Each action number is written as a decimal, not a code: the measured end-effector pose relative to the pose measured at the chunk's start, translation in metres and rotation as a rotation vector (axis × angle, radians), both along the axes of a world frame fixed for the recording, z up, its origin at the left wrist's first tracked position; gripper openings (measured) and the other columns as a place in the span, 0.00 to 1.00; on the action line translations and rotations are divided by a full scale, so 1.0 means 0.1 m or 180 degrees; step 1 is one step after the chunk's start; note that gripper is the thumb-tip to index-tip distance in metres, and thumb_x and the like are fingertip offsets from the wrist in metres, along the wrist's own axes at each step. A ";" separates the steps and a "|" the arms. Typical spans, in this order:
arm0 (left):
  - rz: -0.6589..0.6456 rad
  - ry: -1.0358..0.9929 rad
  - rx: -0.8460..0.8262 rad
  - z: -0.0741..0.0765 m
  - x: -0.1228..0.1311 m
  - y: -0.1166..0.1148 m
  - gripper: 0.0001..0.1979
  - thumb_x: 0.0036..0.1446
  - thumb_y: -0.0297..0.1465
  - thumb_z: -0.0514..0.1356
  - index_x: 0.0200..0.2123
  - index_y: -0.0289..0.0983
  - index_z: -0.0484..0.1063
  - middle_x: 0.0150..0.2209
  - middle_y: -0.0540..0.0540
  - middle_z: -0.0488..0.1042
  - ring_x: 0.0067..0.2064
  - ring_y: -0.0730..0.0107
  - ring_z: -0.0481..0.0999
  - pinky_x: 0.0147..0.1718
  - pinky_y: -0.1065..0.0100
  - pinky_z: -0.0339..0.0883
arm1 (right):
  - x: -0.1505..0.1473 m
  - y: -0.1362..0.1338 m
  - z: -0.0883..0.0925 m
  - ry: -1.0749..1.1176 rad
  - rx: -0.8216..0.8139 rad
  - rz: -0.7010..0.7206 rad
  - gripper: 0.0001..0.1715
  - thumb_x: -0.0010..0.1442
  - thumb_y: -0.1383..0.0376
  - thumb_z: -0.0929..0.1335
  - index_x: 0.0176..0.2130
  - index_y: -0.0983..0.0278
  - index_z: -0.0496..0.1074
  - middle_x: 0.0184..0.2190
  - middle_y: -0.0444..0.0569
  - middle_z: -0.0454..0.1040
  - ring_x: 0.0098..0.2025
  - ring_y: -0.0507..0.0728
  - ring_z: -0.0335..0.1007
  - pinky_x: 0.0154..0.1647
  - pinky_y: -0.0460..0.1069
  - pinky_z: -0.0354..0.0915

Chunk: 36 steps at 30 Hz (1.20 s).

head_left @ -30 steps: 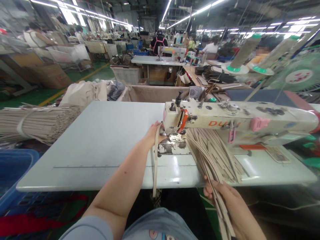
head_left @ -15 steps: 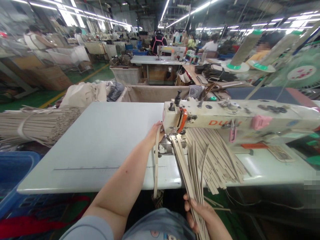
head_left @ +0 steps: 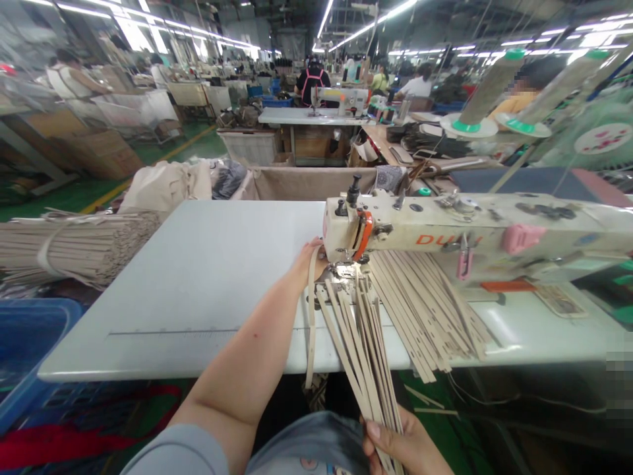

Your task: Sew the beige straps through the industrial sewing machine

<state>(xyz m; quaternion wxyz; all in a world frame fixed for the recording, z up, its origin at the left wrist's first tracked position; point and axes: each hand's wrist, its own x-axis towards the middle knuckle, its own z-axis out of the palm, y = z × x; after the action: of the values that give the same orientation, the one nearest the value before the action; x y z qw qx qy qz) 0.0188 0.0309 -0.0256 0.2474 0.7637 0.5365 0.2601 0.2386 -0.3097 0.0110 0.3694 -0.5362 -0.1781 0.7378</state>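
Beside the sewing machine head, my left hand (head_left: 312, 261) is partly hidden behind the machine. One narrow beige strap (head_left: 311, 323) runs from that hand, past the wrist and down over the table's front edge. The visible fingers look curled at the strap's upper end. Near my lap, my right hand (head_left: 395, 441) is closed round a fanned bundle of beige straps (head_left: 363, 356). Their far ends spread over the table just in front of the metal needle plate (head_left: 345, 272). The sewing machine (head_left: 435, 231) stands over the table, its needle area partly hidden.
More straps (head_left: 425, 307) lie spread under the machine arm. The pale tabletop (head_left: 208, 264) extends left. A tied strap bundle (head_left: 74, 251) and a blue basket (head_left: 44, 336) are at the left. Thread cones (head_left: 489, 92) stand at the right, and a fabric-lined bin (head_left: 311, 183) behind the table.
My right hand has drawn the strap bundle back from the needle area and slightly down. The strap ends have fanned out leftward, uncovering the needle plate. My left hand has hardly moved.
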 end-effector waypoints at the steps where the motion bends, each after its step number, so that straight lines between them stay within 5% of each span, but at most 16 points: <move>1: 0.0085 0.0032 -0.0012 0.00 0.01 0.00 0.21 0.67 0.29 0.62 0.59 0.39 0.87 0.67 0.36 0.84 0.78 0.36 0.72 0.83 0.37 0.59 | -0.01 0.00 0.01 0.0013 -0.0016 -0.0006 0.37 0.42 0.42 0.92 0.33 0.65 0.83 0.22 0.46 0.84 0.17 0.50 0.76 0.19 0.42 0.63; 11: 0.0230 0.0120 0.0140 0.02 0.06 -0.03 0.16 0.66 0.28 0.65 0.53 0.41 0.89 0.66 0.40 0.86 0.78 0.37 0.72 0.84 0.38 0.56 | -0.17 0.09 0.06 -0.0166 0.0071 -0.0441 0.39 0.39 0.41 0.93 0.34 0.66 0.86 0.23 0.46 0.84 0.19 0.51 0.76 0.20 0.43 0.63; 19: 0.0170 -0.0318 0.0090 0.20 0.01 -0.10 0.12 0.61 0.23 0.65 0.38 0.41 0.89 0.55 0.39 0.90 0.64 0.38 0.85 0.77 0.41 0.69 | -0.20 0.09 -0.03 -0.0260 0.0083 -0.0399 0.41 0.37 0.36 0.91 0.30 0.65 0.84 0.23 0.47 0.85 0.18 0.49 0.73 0.20 0.44 0.63; 25: 0.0229 -0.0510 0.0246 0.19 0.03 -0.13 0.10 0.59 0.21 0.65 0.34 0.40 0.86 0.53 0.38 0.90 0.63 0.40 0.84 0.78 0.38 0.67 | -0.22 0.12 -0.06 -0.0277 0.0046 -0.0285 0.43 0.37 0.34 0.91 0.30 0.65 0.83 0.20 0.47 0.83 0.18 0.49 0.73 0.22 0.43 0.65; 36: 0.0275 -0.0506 0.0184 0.18 0.01 -0.13 0.11 0.65 0.25 0.63 0.44 0.40 0.87 0.56 0.37 0.89 0.67 0.39 0.83 0.79 0.36 0.65 | -0.24 0.14 -0.04 -0.0222 0.0052 -0.0432 0.43 0.34 0.37 0.92 0.32 0.65 0.83 0.22 0.44 0.84 0.18 0.50 0.76 0.20 0.43 0.64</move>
<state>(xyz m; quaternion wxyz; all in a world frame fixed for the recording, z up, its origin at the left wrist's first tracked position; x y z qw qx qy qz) 0.0200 0.0182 -0.0072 0.2556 0.7236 0.5399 0.3458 0.2149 -0.2961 0.0065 0.4165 -0.5694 -0.1602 0.6904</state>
